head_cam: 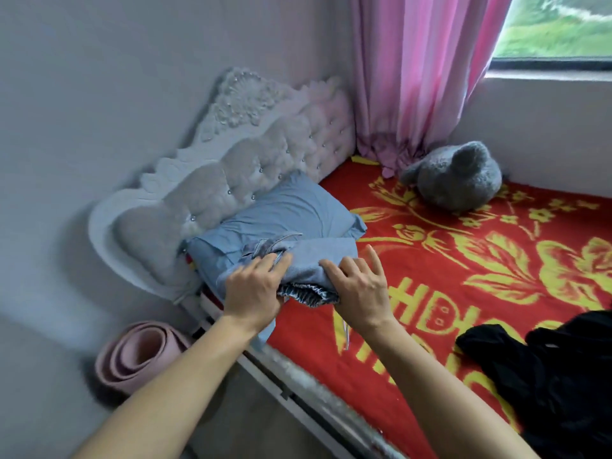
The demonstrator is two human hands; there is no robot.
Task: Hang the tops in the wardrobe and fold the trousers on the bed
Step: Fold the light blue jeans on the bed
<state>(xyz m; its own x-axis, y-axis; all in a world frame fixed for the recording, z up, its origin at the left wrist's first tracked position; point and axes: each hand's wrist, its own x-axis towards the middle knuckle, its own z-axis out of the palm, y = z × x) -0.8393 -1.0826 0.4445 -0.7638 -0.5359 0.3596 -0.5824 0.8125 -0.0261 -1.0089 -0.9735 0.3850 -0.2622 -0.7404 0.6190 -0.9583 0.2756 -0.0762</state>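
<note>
Trousers [319,256], grey-blue and folded into a bundle, are held at the near edge by the left hand [255,288] and right hand [359,286], fingers curled into the cloth; the bundle lies on the red blanket [463,260], touching a blue pillow [284,207], well apart from black clothes [556,366]

Bed cover [447,260]: red, yellow floral pattern and lettering. Folded trousers [318,256]: pale blue-grey; waistband [308,294] dark-and-light striped. Pillow [284,210]: blue-grey, plain. Curtain [417,77]: pink. Headboard [251,154]: white. Plush toy [457,177]: grey. Loose garment [563,359]: black. Rolled mat [139,356]: pink.
</note>
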